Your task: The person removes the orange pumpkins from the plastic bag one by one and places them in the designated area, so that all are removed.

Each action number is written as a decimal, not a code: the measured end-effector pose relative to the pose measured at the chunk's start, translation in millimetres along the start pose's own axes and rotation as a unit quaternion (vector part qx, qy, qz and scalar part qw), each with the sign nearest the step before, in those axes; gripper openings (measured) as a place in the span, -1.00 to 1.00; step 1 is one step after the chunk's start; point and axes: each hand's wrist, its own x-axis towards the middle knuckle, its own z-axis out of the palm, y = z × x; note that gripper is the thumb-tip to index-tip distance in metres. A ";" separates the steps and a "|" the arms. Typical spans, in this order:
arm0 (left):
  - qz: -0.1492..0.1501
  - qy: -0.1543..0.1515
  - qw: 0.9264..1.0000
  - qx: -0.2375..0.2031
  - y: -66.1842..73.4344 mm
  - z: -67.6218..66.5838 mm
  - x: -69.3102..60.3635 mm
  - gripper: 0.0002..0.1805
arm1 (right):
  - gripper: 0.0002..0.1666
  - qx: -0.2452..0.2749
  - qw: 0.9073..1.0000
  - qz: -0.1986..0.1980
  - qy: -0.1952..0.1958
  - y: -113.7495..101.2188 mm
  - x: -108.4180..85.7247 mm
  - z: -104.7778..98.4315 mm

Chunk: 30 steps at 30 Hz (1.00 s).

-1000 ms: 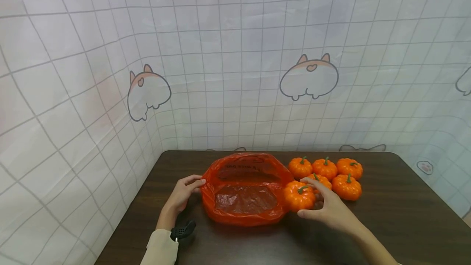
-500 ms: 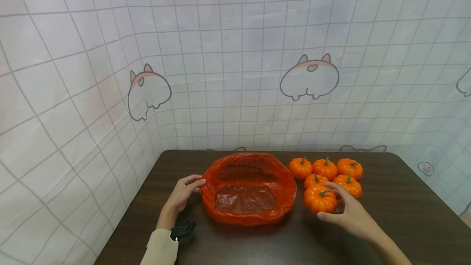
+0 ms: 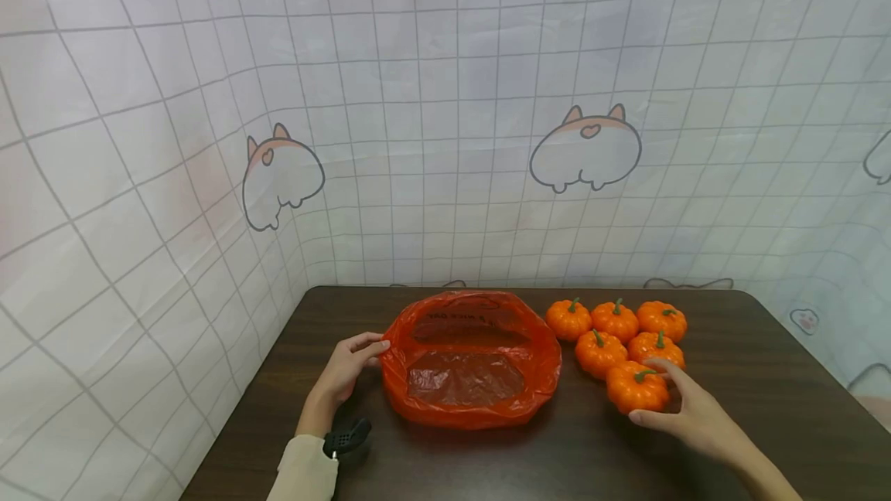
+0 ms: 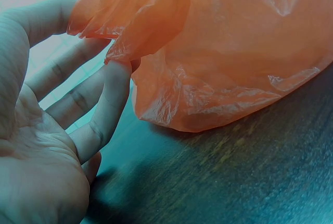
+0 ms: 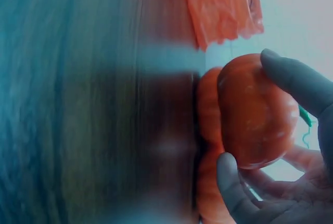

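Note:
An orange-red plastic bag [image 3: 469, 414] stands on the table with its mouth spread wide, and only its own bottom shows inside. At its left rim my left hand [image 3: 348, 364] pinches the folded plastic [image 4: 151, 21] between thumb and fingers. My right hand [image 3: 685, 408] grips a small orange pumpkin [image 3: 635, 387] with a green stem, thumb on the near side and fingers round the far side. In the right wrist view the held pumpkin [image 5: 257, 114] is off the tabletop, in front of other pumpkins [image 5: 209, 112].
Several more pumpkins [image 3: 614, 321] sit together right of the bag, close behind the held one. The dark wooden table [image 3: 480, 462] ends at a hanging cloth [image 3: 445, 138] printed with a grid and cartoon animals. A black band [image 3: 346, 437] is on my left wrist.
My right hand has carried the pumpkin rightward and nearer, from beside the bag's right rim to in front of the pumpkin group. The left hand stays at the bag's rim.

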 end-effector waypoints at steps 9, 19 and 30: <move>0.000 -0.004 1.000 -0.002 -1.0 -0.4 -0.2 -0.63 | 0.00 -0.013 1.000 0.012 -0.019 13.0 4.3 -8.0; 0.001 -0.005 1.000 -0.001 1.2 -0.8 -1.4 -0.61 | 0.03 -0.032 0.999 0.026 -0.032 17.9 6.8 -9.7; -0.004 -0.001 1.000 -0.003 3.0 1.0 -2.1 -0.61 | 0.04 -0.037 0.999 0.015 -0.016 20.5 6.1 -6.6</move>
